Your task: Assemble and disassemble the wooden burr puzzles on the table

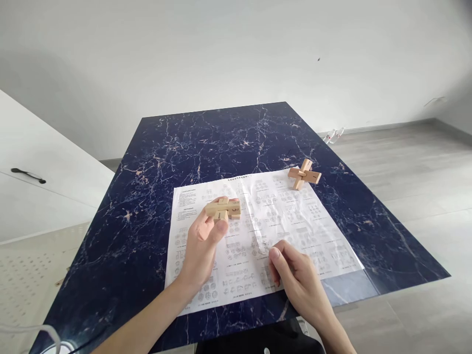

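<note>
Though smooth-faced, chunky interlocked wooden blocks [224, 209] in left fingers [220, 228].

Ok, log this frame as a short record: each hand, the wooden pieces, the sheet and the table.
Left hand: holds a wooden block piece above the sheet
Right hand: fingers curled, over the sheet; nothing visible in it
Second wooden piece: cross-shaped, at the sheet's far right corner
Sheet: white, creased, printed with small diagrams
Table: dark blue, marble-veined
</note>
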A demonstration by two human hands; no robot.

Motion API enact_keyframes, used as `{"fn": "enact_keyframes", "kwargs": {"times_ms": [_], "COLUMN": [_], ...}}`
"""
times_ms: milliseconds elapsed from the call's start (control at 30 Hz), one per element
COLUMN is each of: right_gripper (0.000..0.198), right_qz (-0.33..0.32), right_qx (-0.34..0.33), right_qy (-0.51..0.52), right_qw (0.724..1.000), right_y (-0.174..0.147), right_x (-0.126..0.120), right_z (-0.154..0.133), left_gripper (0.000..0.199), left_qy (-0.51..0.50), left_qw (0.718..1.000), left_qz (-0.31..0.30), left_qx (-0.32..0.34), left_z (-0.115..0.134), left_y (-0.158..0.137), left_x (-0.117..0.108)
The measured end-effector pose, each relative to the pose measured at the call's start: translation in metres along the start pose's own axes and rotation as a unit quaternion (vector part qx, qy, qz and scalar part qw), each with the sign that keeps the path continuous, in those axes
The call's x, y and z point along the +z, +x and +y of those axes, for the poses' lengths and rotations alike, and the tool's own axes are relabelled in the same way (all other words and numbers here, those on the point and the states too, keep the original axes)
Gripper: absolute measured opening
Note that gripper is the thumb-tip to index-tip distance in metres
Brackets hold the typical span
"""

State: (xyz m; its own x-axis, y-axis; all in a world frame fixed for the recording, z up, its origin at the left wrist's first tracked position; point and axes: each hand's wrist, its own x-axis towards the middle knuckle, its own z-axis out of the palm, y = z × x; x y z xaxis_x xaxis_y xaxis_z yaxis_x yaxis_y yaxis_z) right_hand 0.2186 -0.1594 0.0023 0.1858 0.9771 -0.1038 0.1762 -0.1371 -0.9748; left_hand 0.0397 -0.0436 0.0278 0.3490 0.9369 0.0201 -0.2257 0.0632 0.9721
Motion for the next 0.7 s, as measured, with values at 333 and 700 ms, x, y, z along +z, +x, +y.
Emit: {"fn": "enact_keyframes", "kwargs": {"times_ms": [333, 700], "right_gripper": [0.047, 0.031], "right_qz": [-0.014, 0.120], "right_qx": [-0.002, -0.140], "right_qy": [-0.013, -0.158], "right_qw": [1.000, 0.970], "right_y": [-0.001, 0.008], "right_x": [0.000, 0.005], "right_z": [0.003, 0.007], "left_gripper": [0.043, 0.052], "left_qy": [0.089, 0.022], "left_qw": [0.987, 0.982], "left_qz": [0.114, -0.128], "left_qx": [-0.068, -0.136], "left_z": [0.008, 0.001], "left_y": [0.004, -0.006], "left_x": [0.000, 0.010]}}
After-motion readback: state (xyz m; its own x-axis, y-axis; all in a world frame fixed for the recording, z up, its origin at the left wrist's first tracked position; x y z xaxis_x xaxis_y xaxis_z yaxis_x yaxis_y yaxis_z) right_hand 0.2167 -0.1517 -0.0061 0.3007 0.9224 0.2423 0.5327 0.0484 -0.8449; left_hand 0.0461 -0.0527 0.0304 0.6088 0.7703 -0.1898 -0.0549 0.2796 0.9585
